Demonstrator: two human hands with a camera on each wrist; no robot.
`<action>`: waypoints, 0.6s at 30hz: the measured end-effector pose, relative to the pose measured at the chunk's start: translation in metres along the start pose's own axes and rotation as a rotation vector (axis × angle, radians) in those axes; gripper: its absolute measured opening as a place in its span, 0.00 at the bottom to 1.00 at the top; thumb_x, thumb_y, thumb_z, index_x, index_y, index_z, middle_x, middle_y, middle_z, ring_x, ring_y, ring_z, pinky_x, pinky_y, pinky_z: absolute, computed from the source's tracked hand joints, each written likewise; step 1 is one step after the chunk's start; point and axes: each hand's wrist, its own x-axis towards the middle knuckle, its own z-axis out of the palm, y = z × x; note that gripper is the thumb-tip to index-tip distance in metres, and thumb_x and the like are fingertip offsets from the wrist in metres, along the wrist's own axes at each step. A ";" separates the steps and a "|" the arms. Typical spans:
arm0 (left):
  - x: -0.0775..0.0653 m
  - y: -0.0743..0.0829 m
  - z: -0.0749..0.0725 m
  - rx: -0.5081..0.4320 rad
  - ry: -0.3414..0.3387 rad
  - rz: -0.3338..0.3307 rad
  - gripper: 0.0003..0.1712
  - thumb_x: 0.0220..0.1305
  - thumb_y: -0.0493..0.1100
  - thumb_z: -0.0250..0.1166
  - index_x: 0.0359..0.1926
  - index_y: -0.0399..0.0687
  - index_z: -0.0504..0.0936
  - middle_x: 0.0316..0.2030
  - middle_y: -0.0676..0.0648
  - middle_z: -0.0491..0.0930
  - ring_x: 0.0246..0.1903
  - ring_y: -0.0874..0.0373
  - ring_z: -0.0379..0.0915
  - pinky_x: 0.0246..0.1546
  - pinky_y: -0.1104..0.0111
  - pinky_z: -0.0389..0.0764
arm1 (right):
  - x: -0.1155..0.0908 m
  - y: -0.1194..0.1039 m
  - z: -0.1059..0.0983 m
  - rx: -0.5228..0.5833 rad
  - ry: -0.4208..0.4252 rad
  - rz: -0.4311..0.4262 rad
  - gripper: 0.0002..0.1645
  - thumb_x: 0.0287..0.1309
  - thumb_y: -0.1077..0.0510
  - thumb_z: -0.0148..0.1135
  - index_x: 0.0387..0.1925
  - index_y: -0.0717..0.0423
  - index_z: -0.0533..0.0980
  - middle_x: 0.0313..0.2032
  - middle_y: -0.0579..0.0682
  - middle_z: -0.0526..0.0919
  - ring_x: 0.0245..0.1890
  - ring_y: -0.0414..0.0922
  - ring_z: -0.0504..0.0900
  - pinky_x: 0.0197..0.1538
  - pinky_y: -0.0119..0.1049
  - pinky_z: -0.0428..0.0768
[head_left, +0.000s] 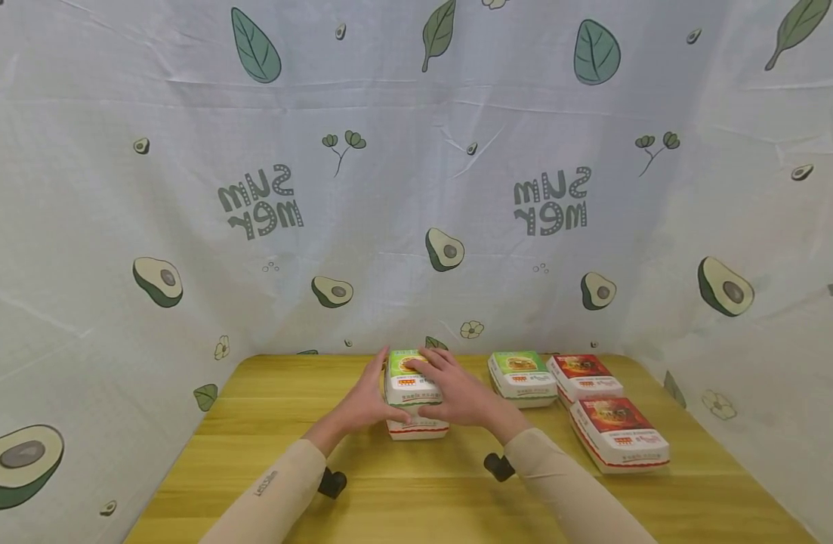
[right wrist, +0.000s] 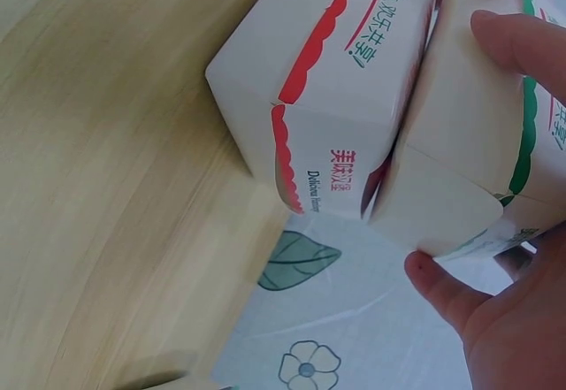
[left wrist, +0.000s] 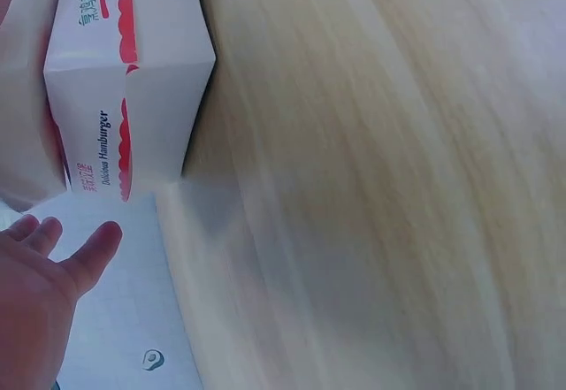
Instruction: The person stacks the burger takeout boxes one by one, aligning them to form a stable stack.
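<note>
The right hand (head_left: 460, 393) grips a green-topped hamburger box (head_left: 404, 385) stacked on a red-trimmed hamburger box (head_left: 418, 429) upon the wooden table (head_left: 253, 423). The left hand (head_left: 363, 399), fingers fairly straight, flanks the stack's left side.

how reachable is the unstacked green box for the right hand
Probably yes: the unstacked green box lies just right of the right hand, with no other box between, though that hand holds the stacked green box.
</note>
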 end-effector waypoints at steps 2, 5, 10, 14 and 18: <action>0.001 0.001 0.000 0.000 -0.010 0.007 0.80 0.39 0.57 0.85 0.81 0.52 0.37 0.79 0.42 0.45 0.75 0.43 0.51 0.72 0.43 0.58 | 0.000 0.000 0.000 0.000 0.006 -0.007 0.48 0.58 0.43 0.72 0.75 0.41 0.61 0.77 0.56 0.56 0.75 0.55 0.55 0.65 0.57 0.73; 0.004 0.002 0.001 0.009 -0.030 0.014 0.78 0.40 0.58 0.84 0.81 0.54 0.40 0.78 0.42 0.46 0.71 0.45 0.56 0.70 0.45 0.62 | 0.000 0.001 0.001 -0.005 0.011 -0.013 0.48 0.57 0.43 0.72 0.75 0.41 0.61 0.76 0.54 0.56 0.74 0.54 0.56 0.65 0.55 0.74; 0.004 0.003 0.000 0.009 -0.033 0.017 0.71 0.45 0.60 0.82 0.81 0.57 0.45 0.77 0.42 0.50 0.68 0.46 0.60 0.67 0.45 0.65 | 0.000 0.000 0.002 -0.008 0.008 -0.012 0.48 0.58 0.43 0.72 0.76 0.40 0.60 0.77 0.53 0.56 0.75 0.54 0.55 0.65 0.54 0.74; 0.004 0.003 -0.001 0.002 -0.026 0.018 0.67 0.47 0.58 0.80 0.80 0.57 0.47 0.76 0.42 0.53 0.67 0.46 0.61 0.66 0.45 0.65 | -0.001 0.000 0.001 0.001 0.009 -0.016 0.49 0.57 0.45 0.73 0.76 0.40 0.60 0.77 0.54 0.55 0.75 0.54 0.54 0.64 0.55 0.74; 0.006 0.004 -0.002 0.002 -0.029 0.013 0.65 0.48 0.57 0.80 0.80 0.59 0.49 0.75 0.42 0.54 0.65 0.47 0.62 0.66 0.46 0.66 | -0.002 0.000 0.000 0.023 0.002 0.001 0.50 0.56 0.48 0.73 0.76 0.39 0.59 0.77 0.55 0.54 0.76 0.55 0.53 0.64 0.57 0.74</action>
